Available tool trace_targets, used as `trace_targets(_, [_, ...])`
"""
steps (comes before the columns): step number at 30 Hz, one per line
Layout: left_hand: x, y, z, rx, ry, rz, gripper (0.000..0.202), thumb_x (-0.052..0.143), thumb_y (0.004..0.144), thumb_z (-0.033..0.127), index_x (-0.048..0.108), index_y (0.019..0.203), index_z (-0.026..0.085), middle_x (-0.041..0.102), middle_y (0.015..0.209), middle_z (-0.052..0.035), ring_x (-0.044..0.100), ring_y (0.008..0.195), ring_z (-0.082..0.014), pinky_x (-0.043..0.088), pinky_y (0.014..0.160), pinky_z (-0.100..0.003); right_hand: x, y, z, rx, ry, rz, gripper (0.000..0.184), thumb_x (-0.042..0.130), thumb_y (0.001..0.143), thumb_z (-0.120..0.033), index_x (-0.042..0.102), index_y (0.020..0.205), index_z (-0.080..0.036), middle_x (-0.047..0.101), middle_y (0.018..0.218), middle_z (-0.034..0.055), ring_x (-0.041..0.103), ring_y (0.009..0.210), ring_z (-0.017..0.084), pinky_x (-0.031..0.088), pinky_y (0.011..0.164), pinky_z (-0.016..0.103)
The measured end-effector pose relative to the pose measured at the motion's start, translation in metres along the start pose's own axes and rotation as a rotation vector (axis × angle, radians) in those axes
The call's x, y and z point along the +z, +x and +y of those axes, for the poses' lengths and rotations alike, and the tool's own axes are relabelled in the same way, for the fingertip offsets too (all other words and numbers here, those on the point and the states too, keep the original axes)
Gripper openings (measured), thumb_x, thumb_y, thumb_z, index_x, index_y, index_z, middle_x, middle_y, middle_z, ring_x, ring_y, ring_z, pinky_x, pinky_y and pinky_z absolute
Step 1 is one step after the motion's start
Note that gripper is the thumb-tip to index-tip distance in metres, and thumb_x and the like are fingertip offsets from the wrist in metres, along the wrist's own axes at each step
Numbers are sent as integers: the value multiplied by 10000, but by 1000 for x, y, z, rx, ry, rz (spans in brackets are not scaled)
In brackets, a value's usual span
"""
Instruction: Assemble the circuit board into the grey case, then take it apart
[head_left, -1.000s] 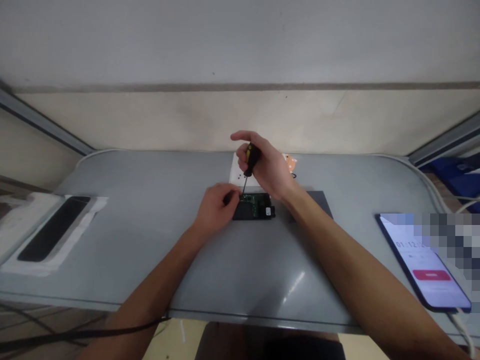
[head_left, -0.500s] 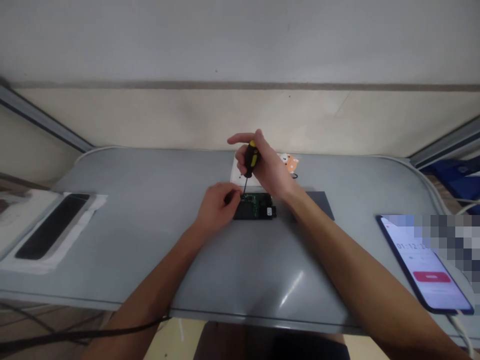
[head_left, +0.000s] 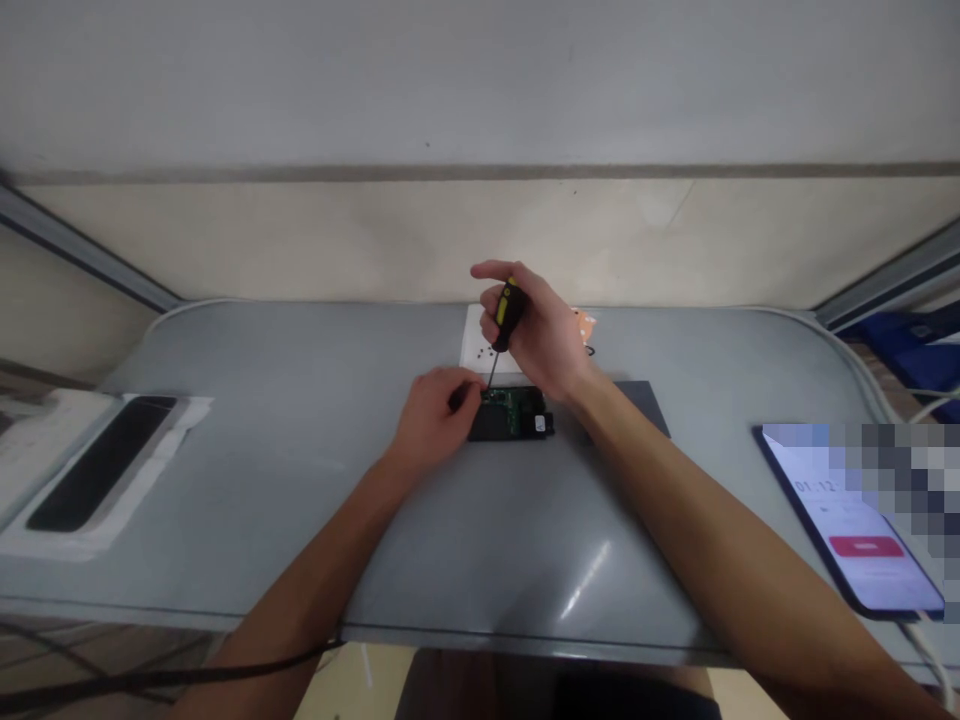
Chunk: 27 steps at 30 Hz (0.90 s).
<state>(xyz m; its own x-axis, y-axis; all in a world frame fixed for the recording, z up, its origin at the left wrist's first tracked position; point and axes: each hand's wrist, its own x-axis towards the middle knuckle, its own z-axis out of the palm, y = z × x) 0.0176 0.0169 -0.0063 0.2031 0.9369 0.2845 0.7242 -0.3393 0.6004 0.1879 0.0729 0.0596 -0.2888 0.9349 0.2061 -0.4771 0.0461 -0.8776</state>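
Note:
An opened black electronic device with a green circuit board lies flat on the table. My left hand is closed at its left end, thumb and forefinger pinched at the upper edge; the hand covers that end. My right hand grips the black and yellow handle of a screwdriver, forefinger stretched out past the top. The screwdriver leans slightly, its thin shaft pointing down to the board beside my left fingertips. Whether the tip sits in a screw is too small to tell. Behind it, a white sheet carries several tiny dark screws.
A dark flat panel lies partly under my right forearm. An orange cartoon figure shows behind my right hand. A lit phone with a cable is at the right, a black phone-shaped slab on white paper at the left. A wall stands behind the table.
My right hand and the screwdriver handle have shifted slightly to the right, uncovering more of the screws on the sheet. My left hand stays at the device.

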Motion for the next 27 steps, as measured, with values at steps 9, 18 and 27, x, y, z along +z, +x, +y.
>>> trace_targets(9, [-1,0,1,-9,-20,-20,241,514,979,298,741,934,235,793,965,-30,698,919,-231,512,913,-394,0,-2,2,-15,-123,37,544,719,815,-752,494,847,-257,398,661,-68,392,533,95,356,524,268])
trace_targets(18, [-2,1,2,16,-12,-10,225,513,969,266,728,920,222,779,944,-22,696,898,-212,509,882,-368,1,-5,-7,64,-47,-105,463,773,815,-661,604,901,-239,575,847,4,592,773,144,477,675,284])
trace_targets(27, [-3,2,2,15,5,-19,233,510,975,279,728,913,223,768,913,-22,688,876,-216,498,862,-370,0,-3,-3,-19,-64,-79,519,560,939,-738,652,1066,-243,423,685,-38,422,587,115,384,570,283])
